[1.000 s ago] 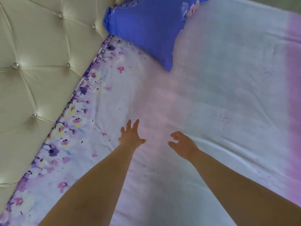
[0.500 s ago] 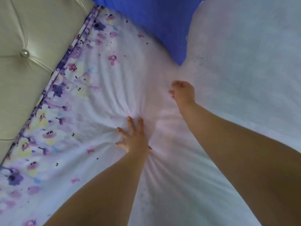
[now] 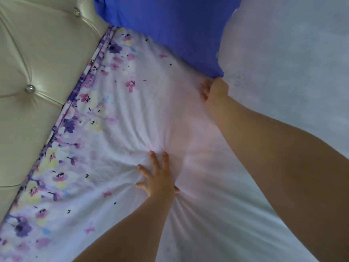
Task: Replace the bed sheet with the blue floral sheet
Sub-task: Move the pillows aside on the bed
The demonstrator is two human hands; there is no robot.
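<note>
Bed sheet, white with a border of purple, pink and yellow flowers, covers the mattress and fills most of the view from above; it is on the bed and not yet stripped. Nearest the camera, two bare forearms reach forward across it. The left hand lies flat with its fingers spread and straight, pressing into the cloth, and creases fan out from under the palm. Farther on, the right hand sits at the lower corner of a solid blue pillow, its fingers curled; whether they pinch the pillow's corner or only bunch the sheet beneath it cannot be told. The pillow rests on the sheet near the head of the bed. To the left, the flowered border runs along a cream tufted headboard with shiny buttons. No blue floral sheet can be identified with certainty here. A likely risk: with the left palm bearing down on the cloth, a pull from the right hand would meet resistance and only bunch the sheet, and if the pillow stays on top, its weight would drag as well.
</note>
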